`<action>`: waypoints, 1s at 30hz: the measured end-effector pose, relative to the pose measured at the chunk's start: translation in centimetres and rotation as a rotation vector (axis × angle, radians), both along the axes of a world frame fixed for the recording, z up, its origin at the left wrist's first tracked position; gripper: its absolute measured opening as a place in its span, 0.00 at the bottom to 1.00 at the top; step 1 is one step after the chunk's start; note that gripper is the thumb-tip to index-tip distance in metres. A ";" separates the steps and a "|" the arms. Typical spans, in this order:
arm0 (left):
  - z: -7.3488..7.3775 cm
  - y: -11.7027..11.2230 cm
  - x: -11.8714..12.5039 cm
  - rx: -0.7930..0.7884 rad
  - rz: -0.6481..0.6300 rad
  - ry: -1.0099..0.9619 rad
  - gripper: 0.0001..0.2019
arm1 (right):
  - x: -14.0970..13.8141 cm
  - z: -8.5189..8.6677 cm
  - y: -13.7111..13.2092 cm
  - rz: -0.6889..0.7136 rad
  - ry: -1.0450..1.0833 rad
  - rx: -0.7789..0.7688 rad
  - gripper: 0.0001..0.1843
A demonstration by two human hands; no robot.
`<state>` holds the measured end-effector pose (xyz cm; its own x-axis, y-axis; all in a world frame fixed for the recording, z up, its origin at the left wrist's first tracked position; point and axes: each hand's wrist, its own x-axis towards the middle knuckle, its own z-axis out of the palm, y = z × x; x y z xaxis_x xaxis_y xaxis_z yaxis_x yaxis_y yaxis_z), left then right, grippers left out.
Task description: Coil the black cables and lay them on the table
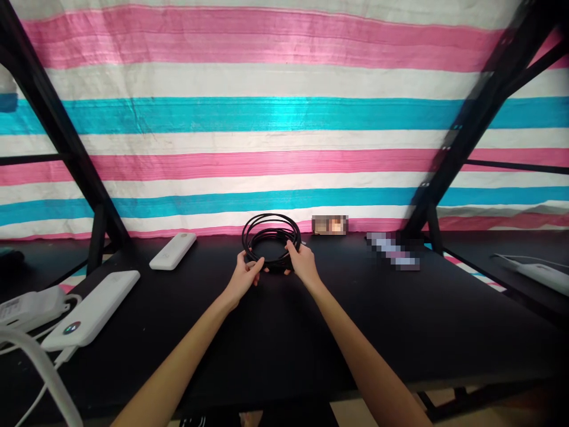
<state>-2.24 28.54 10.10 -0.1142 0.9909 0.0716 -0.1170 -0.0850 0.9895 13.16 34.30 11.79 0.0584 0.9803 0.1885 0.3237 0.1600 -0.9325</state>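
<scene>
A black cable (pixel 272 216), wound into several loose loops, stands near the back middle of the black table. My left hand (pixel 247 274) grips the coil at its lower left, with the thumb pointing in toward the loops. On the right side, my right hand (pixel 303 261) pinches the loops between thumb and fingers. Some fingertips show beneath the coil. The upper loops spread apart a little, while the lower ones lie bunched together. Whether the coil's underside touches the table is hidden.
The black tabletop (pixel 275 338) carries a white power bank (pixel 173 251) at back left and a larger white power bank (pixel 93 309) with a plugged-in cable. A white adapter (pixel 31 308) lies at far left. Blurred items (pixel 393 251) sit at back right. A striped sheet (pixel 275 112) hangs behind.
</scene>
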 end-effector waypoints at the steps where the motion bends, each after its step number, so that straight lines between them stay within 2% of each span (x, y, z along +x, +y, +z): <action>1: -0.2 0.0 0.2 -0.005 0.001 -0.023 0.33 | 0.2 -0.1 0.2 -0.015 -0.022 0.010 0.16; 8: -1.2 0.4 0.5 -0.093 -0.002 -0.141 0.28 | 0.5 -0.9 0.8 -0.003 -0.097 -0.029 0.15; 14: -0.7 0.4 0.4 -0.133 -0.012 -0.279 0.19 | 1.0 -1.3 1.6 -0.028 -0.075 -0.029 0.16; 21: -0.4 0.3 0.4 -0.153 0.048 -0.325 0.22 | 0.9 -2.4 2.1 -0.066 -0.119 0.019 0.18; 24: -0.2 0.2 0.4 -0.171 0.033 -0.322 0.21 | 0.9 -2.7 2.2 -0.088 -0.144 0.046 0.19; 30: 0.2 -0.1 0.4 -0.215 0.014 -0.307 0.20 | 1.1 -2.6 2.4 -0.083 -0.175 0.080 0.17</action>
